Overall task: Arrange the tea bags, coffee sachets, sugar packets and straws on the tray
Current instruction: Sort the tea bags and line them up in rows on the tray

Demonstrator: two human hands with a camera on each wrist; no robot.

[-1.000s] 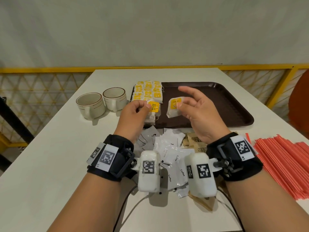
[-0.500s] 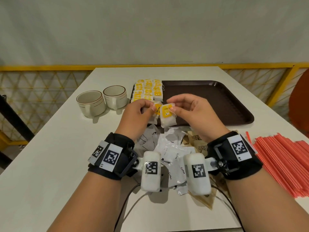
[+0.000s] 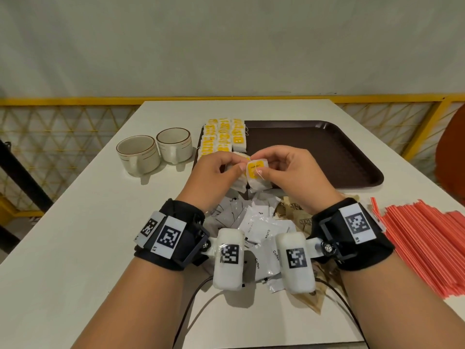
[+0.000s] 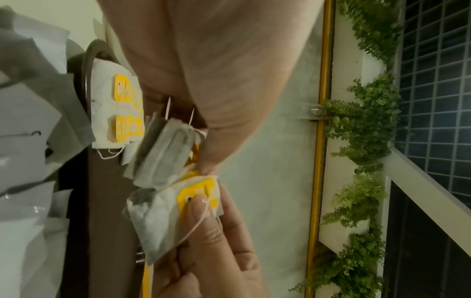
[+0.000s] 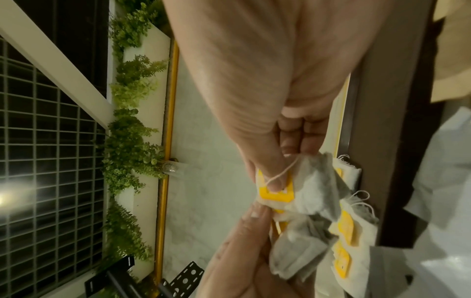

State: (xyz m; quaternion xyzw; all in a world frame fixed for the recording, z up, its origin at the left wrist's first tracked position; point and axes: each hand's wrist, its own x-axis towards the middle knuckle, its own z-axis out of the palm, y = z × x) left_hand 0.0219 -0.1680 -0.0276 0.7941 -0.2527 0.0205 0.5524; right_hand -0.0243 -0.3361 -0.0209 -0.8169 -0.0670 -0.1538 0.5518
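Both hands meet just above the near left corner of the brown tray (image 3: 327,157). My right hand (image 3: 261,172) pinches a tea bag (image 3: 254,183) with its thumb (image 4: 198,209) on the yellow tag and the string across it. My left hand (image 3: 236,168) pinches a second tea bag (image 4: 163,149) right beside it, and the two bags touch. Rows of tea bags (image 3: 222,137) lie on the tray's left side. White coffee sachets (image 3: 256,222) and brown sugar packets (image 3: 299,215) lie heaped under my wrists. Red straws (image 3: 422,240) lie on the table at the right.
Two cream cups (image 3: 138,154) (image 3: 173,144) stand left of the tray. The white table (image 3: 75,235) ends at a yellow rail at the back. Most of the tray's floor is bare. Cables run from the wrist cameras toward the table's near edge.
The right hand, which held its tea bag apart from the left a second ago, has come in against the left hand; both now hold their bags together, slightly lower and nearer.
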